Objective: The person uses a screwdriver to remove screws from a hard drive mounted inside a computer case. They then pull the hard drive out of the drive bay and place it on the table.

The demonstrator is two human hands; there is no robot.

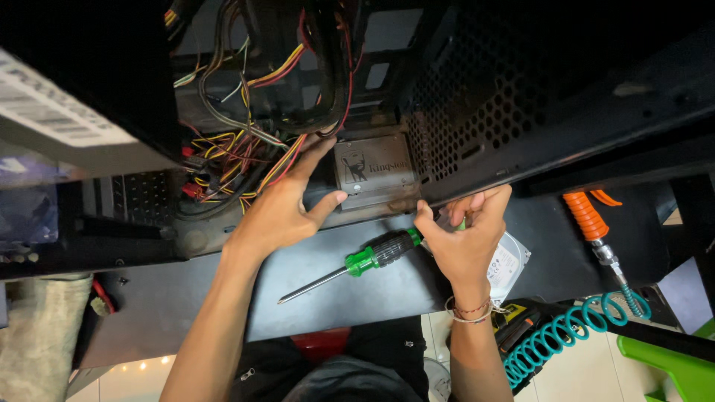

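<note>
Item: my left hand [287, 205], fingers spread flat against the grey solid-state drive [375, 170] seated in the open black computer case [477, 112], beside the wire bundle [238, 152]. Item: my right hand [465, 238], fingers clamped on the case's lower edge, with the green-and-black screwdriver [372, 257] pinned under it (shaft pointing lower left). Nearby: silver hard drive [510, 260], teal coiled air hose [566, 331].
</note>
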